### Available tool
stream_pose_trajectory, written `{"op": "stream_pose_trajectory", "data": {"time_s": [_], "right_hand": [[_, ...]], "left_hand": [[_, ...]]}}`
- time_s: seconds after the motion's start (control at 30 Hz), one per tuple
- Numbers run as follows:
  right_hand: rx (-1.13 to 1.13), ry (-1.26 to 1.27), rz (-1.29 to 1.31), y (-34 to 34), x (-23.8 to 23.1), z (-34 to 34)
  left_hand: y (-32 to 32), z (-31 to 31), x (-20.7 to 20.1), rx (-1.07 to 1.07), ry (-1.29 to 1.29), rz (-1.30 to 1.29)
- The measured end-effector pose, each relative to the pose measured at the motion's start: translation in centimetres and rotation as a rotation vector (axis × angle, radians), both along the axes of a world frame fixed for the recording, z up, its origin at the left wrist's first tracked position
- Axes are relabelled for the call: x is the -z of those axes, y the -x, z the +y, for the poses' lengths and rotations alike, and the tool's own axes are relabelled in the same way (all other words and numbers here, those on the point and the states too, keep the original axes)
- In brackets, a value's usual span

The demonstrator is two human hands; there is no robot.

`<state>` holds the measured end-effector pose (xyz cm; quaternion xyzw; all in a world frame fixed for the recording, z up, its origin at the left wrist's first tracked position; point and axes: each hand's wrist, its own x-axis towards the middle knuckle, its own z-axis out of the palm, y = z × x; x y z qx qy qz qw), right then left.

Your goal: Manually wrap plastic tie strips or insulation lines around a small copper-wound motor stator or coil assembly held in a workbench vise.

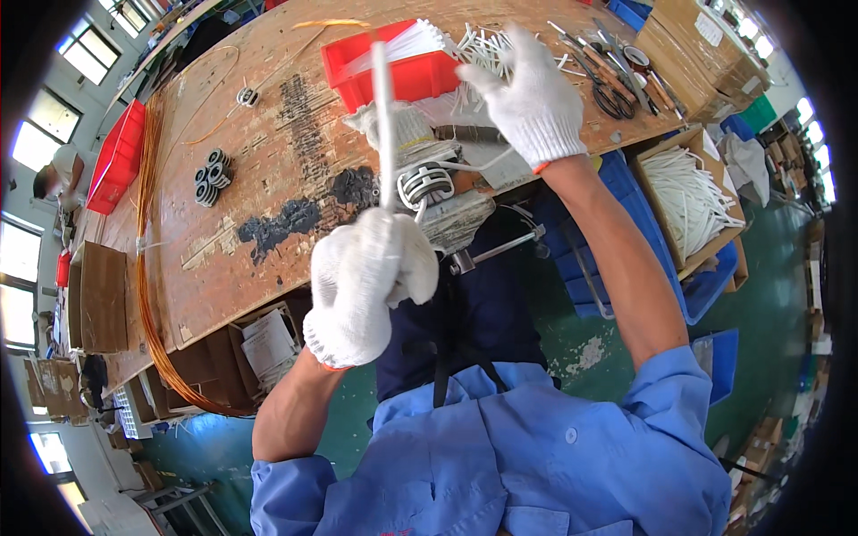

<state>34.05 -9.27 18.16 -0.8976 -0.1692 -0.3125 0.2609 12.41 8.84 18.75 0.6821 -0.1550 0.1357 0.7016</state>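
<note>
My left hand (362, 286), in a white knit glove, is closed round the lower end of a long white strip (384, 125) that stands up from the fist, blurred by motion. Just beyond that fist, a ring-shaped coil core (426, 185) with dark and white bands sits on a cloth-wrapped holder (456, 223) at the table edge. A white cord runs from the core to the right. My right hand (534, 103), gloved too, is raised with thumb and fingers apart, beside a pile of short white tubes (487, 49). Nothing shows in it.
A red bin (438, 83) of white strips stands on the worn wooden table (268, 161). Several dark rings (213, 179) and a bundle of copper wire (147, 268) lie to the left. Scissors (612, 100) and tools lie at right, above a box of white tubes (688, 196).
</note>
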Motion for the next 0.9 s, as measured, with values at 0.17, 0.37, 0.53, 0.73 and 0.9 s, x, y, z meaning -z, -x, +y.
{"op": "stream_pose_trajectory", "data": {"time_s": [0.17, 0.37, 0.53, 0.73, 0.9], "right_hand": [[-0.919, -0.22, -0.424, 1.0, -4.2, 5.4], [-0.802, -0.166, 0.058, 0.6, -3.8, 5.6], [-0.74, 0.028, 0.327, -0.8, -2.3, 6.7], [-0.758, 0.118, 0.978, 0.6, -4.0, 7.4], [-0.829, 0.357, 0.413, 0.8, -2.4, 4.0]], "left_hand": [[-0.3, 0.3, -1.4, 0.162, -0.076, -0.01], [-0.9, 2.5, 0.1, 0.069, 0.296, 0.022], [-2.8, 2.3, -0.7, -0.505, 0.026, 0.06], [-8.8, 3.6, 1.0, -0.397, 0.045, -0.253], [-11.0, 4.6, 1.4, -0.266, 0.132, -0.157]]}}
